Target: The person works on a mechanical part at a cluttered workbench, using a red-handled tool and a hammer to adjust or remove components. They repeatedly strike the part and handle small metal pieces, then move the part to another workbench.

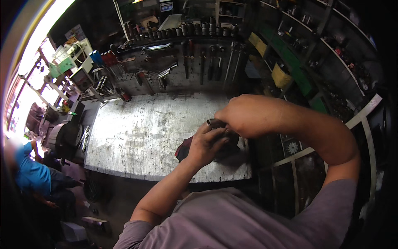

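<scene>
My right hand is closed in a fist around a short dark metal tube, whose round open end sticks out on its left. Just below and to the left, the fingers of my left hand curl over a dark, bulky metal part and lie close against the tube. The two hands nearly touch and hide most of the part. Under my left wrist a dark cloth with a red edge lies on the pale, stained workbench, near its right end.
Behind the bench, sockets line a rack above hanging wrenches and ratchets. Screwdrivers stand at the back left. Crowded shelves rise on the right. A person in a blue shirt is at the lower left.
</scene>
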A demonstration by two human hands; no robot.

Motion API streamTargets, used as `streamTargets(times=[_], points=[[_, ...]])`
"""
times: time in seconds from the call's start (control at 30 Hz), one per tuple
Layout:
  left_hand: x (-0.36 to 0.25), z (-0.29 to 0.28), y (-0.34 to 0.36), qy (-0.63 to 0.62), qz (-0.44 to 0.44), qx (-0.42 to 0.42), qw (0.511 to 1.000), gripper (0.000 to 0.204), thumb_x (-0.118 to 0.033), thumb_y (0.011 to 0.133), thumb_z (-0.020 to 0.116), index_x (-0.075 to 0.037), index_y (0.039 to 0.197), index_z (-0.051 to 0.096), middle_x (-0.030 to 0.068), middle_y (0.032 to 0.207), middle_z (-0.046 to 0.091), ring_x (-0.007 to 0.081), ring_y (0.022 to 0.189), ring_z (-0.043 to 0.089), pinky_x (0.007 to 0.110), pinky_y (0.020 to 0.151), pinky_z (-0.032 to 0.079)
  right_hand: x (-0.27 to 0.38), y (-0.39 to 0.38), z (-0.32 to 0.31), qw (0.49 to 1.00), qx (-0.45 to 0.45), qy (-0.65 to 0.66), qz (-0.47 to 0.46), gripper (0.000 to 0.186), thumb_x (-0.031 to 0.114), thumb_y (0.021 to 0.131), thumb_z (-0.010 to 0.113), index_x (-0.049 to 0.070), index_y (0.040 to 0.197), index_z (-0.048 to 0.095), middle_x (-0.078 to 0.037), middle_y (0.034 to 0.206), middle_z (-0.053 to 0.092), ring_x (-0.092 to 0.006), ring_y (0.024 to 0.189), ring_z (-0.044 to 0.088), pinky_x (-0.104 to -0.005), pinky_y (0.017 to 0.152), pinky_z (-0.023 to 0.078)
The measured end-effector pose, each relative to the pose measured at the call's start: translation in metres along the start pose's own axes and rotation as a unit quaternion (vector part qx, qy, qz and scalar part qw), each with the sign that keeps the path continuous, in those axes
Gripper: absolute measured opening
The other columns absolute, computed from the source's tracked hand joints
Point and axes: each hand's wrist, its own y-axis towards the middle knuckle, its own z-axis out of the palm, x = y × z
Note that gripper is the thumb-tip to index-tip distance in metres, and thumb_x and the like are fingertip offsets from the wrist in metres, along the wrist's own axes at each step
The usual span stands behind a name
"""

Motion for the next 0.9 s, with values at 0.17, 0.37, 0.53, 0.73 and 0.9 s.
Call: streamTargets(times=[0.17,0.37,0.53,0.73,0.9], points=[[0.014,0.002,0.007,-0.019,0.096,-0.036,0.995,0.044,-0.017,0.085,0.089,-0.009,0.124,0.072,0.0176,0.138,0.065,0.0422,0.131,0.063,0.05,0.11,0.053,0.023,-0.001,0.018,0.991,-0.089,0.003,0.099,0.033,0.016,0.09,0.077,0.001,0.118,0.066,-0.021,0.109,0.076,-0.0418,0.105,0.075,-0.0516,0.092,0.059],[0.032,-0.013,0.034,0.036,0.11,0.067,0.991,0.063,-0.031,0.077,0.091,-0.007,0.13,0.067,0.0198,0.137,0.065,0.0412,0.127,0.065,0.05,0.109,0.054,0.056,0.008,0.03,0.944,-0.307,-0.033,0.115,0.03,0.027,0.095,0.079,0.005,0.11,0.064,-0.015,0.101,0.073,-0.0378,0.095,0.074,-0.0491,0.082,0.058],[0.041,-0.01,0.045,-0.023,0.118,0.153,0.981,0.033,-0.025,0.078,0.085,-0.008,0.105,0.075,0.0119,0.114,0.074,0.0359,0.109,0.071,0.05,0.095,0.057,0.059,0.029,0.047,0.923,-0.346,-0.013,0.166,0.044,0.05,0.097,0.077,0.01,0.09,0.063,-0.013,0.078,0.068,-0.0393,0.077,0.07,-0.0526,0.07,0.053],[0.04,-0.009,0.032,-0.117,0.033,0.135,0.983,0.038,-0.022,0.075,0.084,-0.008,0.107,0.072,0.0157,0.104,0.074,0.0414,0.102,0.071,0.05,0.094,0.056,0.049,0.035,0.063,0.897,-0.417,-0.016,0.145,0.055,0.063,0.096,0.073,0.012,0.077,0.063,-0.008,0.068,0.063,-0.0335,0.066,0.067,-0.0466,0.062,0.05],[0.019,-0.023,0.044,-0.022,0.037,0.146,0.988,0.064,-0.024,0.069,0.087,-0.002,0.128,0.071,0.0206,0.119,0.075,0.042,0.109,0.072,0.049,0.099,0.059,0.032,0.03,0.058,0.9,-0.434,-0.036,0.024,0.038,0.049,0.094,0.08,0.017,0.078,0.068,-0.003,0.071,0.066,-0.0245,0.064,0.068,-0.0408,0.06,0.05]])
